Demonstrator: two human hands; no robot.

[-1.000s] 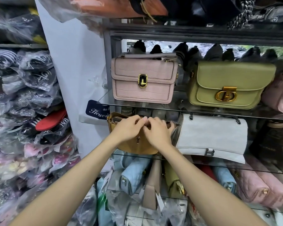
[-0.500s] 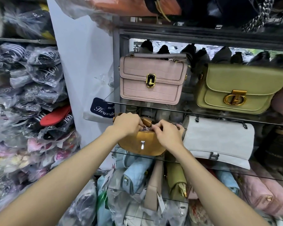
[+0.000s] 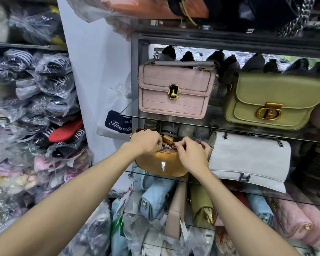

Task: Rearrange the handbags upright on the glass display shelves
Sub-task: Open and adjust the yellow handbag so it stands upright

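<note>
A: Where is the bag that the person works on?

B: The mustard handbag stands on the middle glass shelf, at its left end, with its rounded bottom down and its silver clasp facing us. Its top is open and a silver zipper shows there.

A: And the hands?

B: Both are at the top of this bag, close together but not touching. The left hand has its fingers curled over the left part of the rim and grips it. The right hand pinches at the zipper line with thumb and forefinger; if it holds the puller itself, I cannot tell.

A: What is beside the bag?

B: Just to the right, touching or almost touching, is a grey suede handbag with a chain strap; it leans a little. On the upper glass shelf a pink handbag stands upright on the left and an olive handbag with a gold clasp on the right.

A: And lower?

B: Below the middle shelf several bags stand crowded: a light blue bag, a beige bag, a green bag. Far left, racks hold slippers in plastic wraps, and a red sandal sticks out.
</note>
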